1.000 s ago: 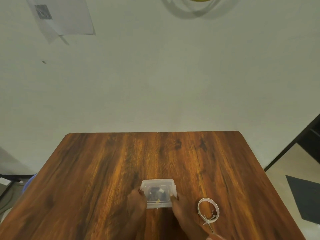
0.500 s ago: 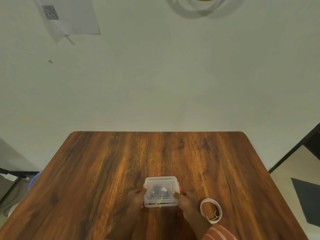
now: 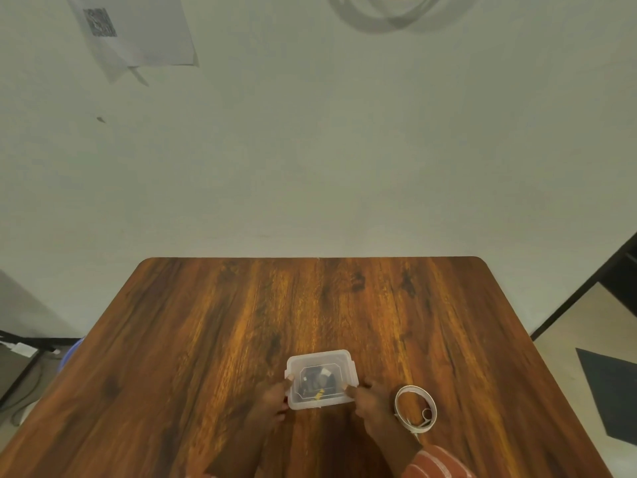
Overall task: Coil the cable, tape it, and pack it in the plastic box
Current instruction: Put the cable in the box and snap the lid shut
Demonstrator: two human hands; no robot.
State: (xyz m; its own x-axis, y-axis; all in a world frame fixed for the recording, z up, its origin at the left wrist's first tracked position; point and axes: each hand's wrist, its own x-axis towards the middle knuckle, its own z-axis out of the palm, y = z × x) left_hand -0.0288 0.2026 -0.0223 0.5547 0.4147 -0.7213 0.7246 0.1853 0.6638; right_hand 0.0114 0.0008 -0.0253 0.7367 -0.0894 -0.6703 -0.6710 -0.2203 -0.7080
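My left hand (image 3: pixel 272 400) and my right hand (image 3: pixel 370 401) pinch the small clear plastic box with its lid on (image 3: pixel 321 379) between them, thumbs on top and fingers at its sides. I think that if I press unevenly, one side latch may stay open, or the box may slide on the smooth brown wooden table (image 3: pixel 206 339). Through the lid I see the dark coiled cable (image 3: pixel 315 380) inside, and the white tape roll (image 3: pixel 415 407) lies just beside my right hand.

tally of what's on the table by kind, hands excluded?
Clear plastic box with lid on: 1
Dark coiled cable seen through the lid: 1
White tape roll: 1
Total: 3

The left hand and right hand grip the box's sides on the brown wooden table.
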